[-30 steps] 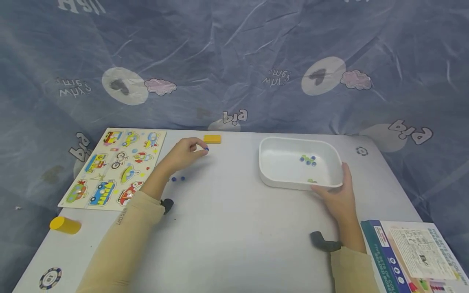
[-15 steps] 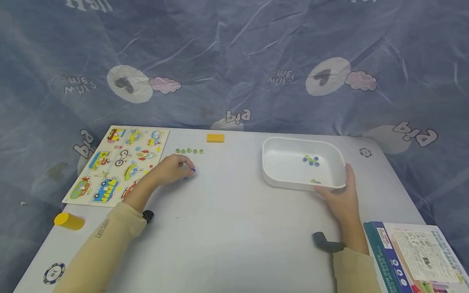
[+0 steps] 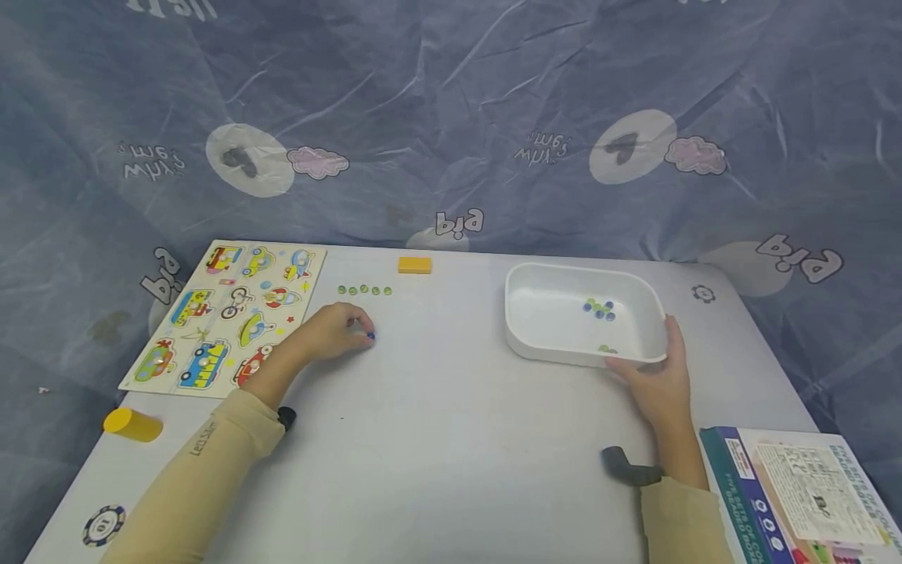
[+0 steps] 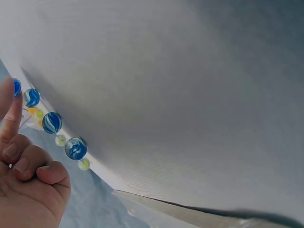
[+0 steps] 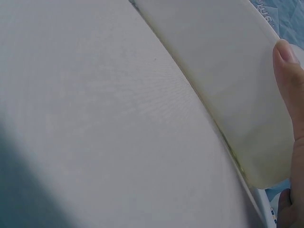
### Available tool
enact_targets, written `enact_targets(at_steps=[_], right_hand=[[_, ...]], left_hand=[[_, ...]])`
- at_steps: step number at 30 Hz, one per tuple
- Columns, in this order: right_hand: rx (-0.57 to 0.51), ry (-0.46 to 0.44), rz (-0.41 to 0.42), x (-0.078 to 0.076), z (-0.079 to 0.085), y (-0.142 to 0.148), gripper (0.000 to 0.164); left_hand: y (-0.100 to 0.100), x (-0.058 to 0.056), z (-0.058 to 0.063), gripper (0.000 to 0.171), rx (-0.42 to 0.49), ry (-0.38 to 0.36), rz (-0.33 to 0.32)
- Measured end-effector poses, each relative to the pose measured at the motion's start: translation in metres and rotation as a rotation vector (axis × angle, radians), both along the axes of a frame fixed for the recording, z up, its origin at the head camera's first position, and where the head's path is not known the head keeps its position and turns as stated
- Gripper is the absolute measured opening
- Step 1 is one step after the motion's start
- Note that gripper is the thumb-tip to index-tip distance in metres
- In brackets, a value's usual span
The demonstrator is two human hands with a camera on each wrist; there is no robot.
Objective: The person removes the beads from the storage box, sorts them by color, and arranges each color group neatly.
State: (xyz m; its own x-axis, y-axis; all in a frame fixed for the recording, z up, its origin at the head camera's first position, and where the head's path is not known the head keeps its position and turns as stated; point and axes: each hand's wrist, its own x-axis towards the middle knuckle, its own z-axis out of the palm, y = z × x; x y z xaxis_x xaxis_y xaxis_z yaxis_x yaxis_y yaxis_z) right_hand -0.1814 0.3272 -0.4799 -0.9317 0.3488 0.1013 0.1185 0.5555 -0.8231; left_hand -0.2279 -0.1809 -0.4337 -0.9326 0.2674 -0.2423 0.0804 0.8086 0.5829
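My left hand (image 3: pixel 331 333) pinches a blue marble (image 3: pixel 370 335) between thumb and index finger, low over the table. In the left wrist view that marble (image 4: pixel 17 87) shows at the fingertips, and beside it stands a line of blue swirled marbles (image 4: pixel 52 122). Behind these lies a row of yellow-green marbles (image 3: pixel 363 289). With my right hand (image 3: pixel 655 384) I hold the near right corner of a white tray (image 3: pixel 550 355), thumb at its near wall. Inside the tray are several blue and green marbles (image 3: pixel 599 309). The right wrist view shows the thumb against the tray wall (image 5: pixel 228 71).
A vehicle puzzle board (image 3: pixel 225 321) lies left of my left arm. A yellow block (image 3: pixel 414 265) sits at the table's back edge, a yellow cylinder (image 3: pixel 134 424) at the left edge. A boxed set (image 3: pixel 803 493) occupies the front right corner.
My left hand has come back and left from near the yellow block, carrying the blue marble to the blue row. The yellow-green row is uncovered. My right hand stays on the tray.
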Motion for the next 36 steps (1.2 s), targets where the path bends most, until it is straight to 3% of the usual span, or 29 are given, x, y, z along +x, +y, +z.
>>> enact_targets(at_steps=[12, 25, 30, 36], right_hand=[[-0.026, 0.075, 0.01, 0.0, -0.002, -0.001, 0.11], [-0.02, 0.057, -0.009, 0.002, -0.001, -0.004, 0.11], [-0.018, 0.042, -0.018, 0.004, 0.001, -0.005, 0.11], [-0.017, 0.04, -0.018, 0.004, 0.001, -0.005, 0.109]], left_hand=[[0.001, 0.002, -0.003, 0.017, -0.025, 0.028, -0.007], [0.0, 0.001, -0.004, 0.022, -0.021, 0.018, 0.002], [0.0, 0.002, 0.003, 0.029, -0.006, 0.042, 0.02], [0.011, 0.002, 0.021, 0.038, 0.034, 0.099, -0.007]])
